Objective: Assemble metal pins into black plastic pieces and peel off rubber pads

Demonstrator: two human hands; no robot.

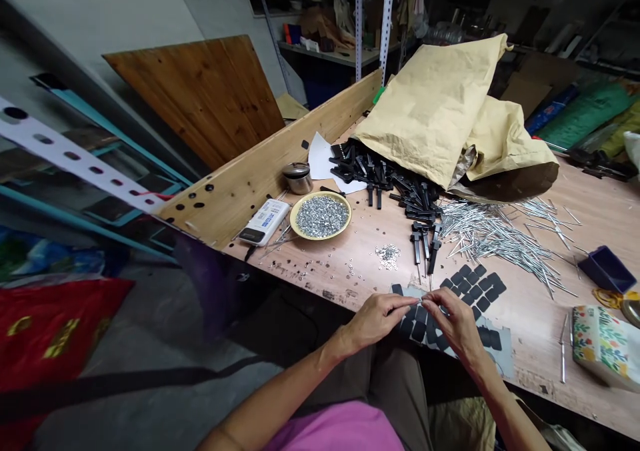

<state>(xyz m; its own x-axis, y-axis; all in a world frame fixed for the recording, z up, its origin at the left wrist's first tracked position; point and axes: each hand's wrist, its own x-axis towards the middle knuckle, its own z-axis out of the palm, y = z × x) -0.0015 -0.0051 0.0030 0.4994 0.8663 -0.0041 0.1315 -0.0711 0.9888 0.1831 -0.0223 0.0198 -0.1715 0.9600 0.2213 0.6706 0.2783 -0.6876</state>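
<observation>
My left hand (376, 316) and my right hand (454, 323) meet fingertip to fingertip over the table's front edge. Each is closed in a pinch; whatever lies between the fingertips is too small to make out. Below them, black rounded pads (419, 331) lie on a grey sheet (506, 358), with more black pads (473, 284) just beyond my right hand. Several black plastic parts with thin metal rods (418, 244) point towards my fingers. A small heap of tiny metal nuts (388, 256) lies beyond my left hand.
A yellow bowl (295, 230) holds many small metal pieces, beside a white device (265, 222) and a lidded metal pot (299, 179). Black parts (370, 171) spill from a paper sack (430, 98). Metal rods (500, 234), a dark blue bin (607, 269) and a floral tissue pack (603, 338) are rightward.
</observation>
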